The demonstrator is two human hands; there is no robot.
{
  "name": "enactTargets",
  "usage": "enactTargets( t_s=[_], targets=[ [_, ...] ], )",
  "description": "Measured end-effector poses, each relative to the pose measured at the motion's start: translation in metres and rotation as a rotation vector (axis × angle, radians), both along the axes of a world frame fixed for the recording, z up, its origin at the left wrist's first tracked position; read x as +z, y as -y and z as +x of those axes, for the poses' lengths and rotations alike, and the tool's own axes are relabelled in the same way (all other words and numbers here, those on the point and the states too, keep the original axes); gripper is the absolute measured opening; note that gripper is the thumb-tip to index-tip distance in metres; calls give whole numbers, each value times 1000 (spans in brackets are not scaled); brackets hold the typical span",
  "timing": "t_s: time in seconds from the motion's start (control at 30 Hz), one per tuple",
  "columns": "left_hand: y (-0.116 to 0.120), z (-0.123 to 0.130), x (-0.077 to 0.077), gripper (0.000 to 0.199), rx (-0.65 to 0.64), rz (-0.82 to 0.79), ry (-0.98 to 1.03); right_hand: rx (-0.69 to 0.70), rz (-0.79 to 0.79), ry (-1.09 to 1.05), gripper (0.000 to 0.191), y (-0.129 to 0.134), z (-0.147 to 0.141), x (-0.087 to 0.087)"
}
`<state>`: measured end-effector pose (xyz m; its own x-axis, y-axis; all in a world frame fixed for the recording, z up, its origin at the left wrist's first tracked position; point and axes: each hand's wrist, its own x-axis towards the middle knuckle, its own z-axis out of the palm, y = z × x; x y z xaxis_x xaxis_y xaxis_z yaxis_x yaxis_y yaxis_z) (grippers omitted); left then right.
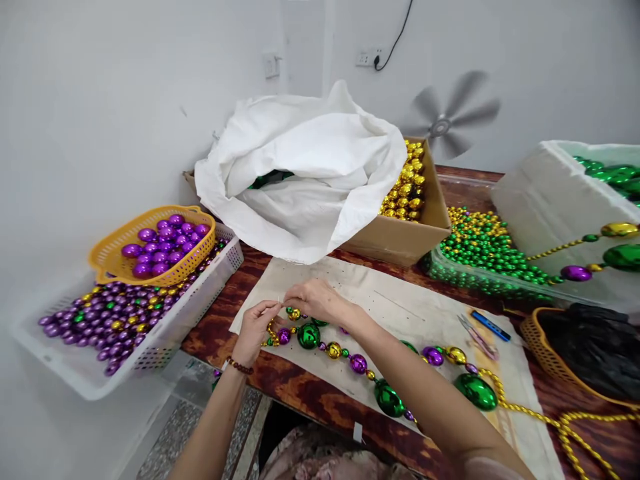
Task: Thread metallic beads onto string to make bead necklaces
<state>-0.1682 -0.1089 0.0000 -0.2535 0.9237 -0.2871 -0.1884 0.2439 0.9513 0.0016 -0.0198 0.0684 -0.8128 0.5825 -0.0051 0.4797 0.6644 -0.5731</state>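
My left hand, with a brown bead bracelet at its wrist, is closed in a pinch at the end of a bead string. Fingertips of my right hand meet it there, also pinched; the exact bit between them is too small to see well. Green, gold and purple balls of mixed sizes make up the string. It runs from my fingers rightward under my right forearm, across a pale cloth. Farther right, a large green ball adjoins a rope of small gold beads.
Left stand a yellow basket of purple balls and a white crate of beads. Behind are a white sack, a carton of gold beads and a spinning fan. Scissors and a blue cutter lie right.
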Motion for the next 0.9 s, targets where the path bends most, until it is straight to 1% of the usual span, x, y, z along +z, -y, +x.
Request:
enactTargets(
  t_s=[0.07,0.13,0.2,0.3,0.4,0.43,0.5,0.6,0.63,0.7,0.77,0.83,0.9],
  targets=[
    [-3,-2,-3,34,-31,15,-96,44,81,55,23,0,-7,10],
    [-6,-2,-3,32,-89,30,-144,71,100,73,22,-2,-14,19],
    [-7,-3,-2,32,-116,44,-146,86,94,72,21,-6,-19,24],
    [-7,-4,1,29,-117,75,-135,108,77,68,21,-14,-26,27],
    [-9,-2,3,31,-179,59,-136,119,30,46,19,-25,-37,24],
    [-9,-2,4,32,-187,47,-137,108,1,29,18,-29,-41,23],
    [-10,-1,4,33,-153,29,-139,22,-37,-32,17,-36,-48,20],
    [-11,-3,5,35,-71,0,-97,-175,3,-128,25,-38,-49,14],
    [-11,-4,6,35,-61,-10,-66,-205,20,-131,27,-36,-47,10],
    [-9,-7,8,36,-59,-25,1,-178,15,-98,25,-29,-39,0],
    [-8,-9,11,35,-72,-34,51,-115,-7,-55,22,-22,-30,-14],
    [-8,-9,14,35,-92,-46,81,-58,-22,-23,24,-16,-23,-26],
    [-8,-9,15,35,-109,-54,97,-37,-24,1,23,-13,-19,-34]
  ],
)
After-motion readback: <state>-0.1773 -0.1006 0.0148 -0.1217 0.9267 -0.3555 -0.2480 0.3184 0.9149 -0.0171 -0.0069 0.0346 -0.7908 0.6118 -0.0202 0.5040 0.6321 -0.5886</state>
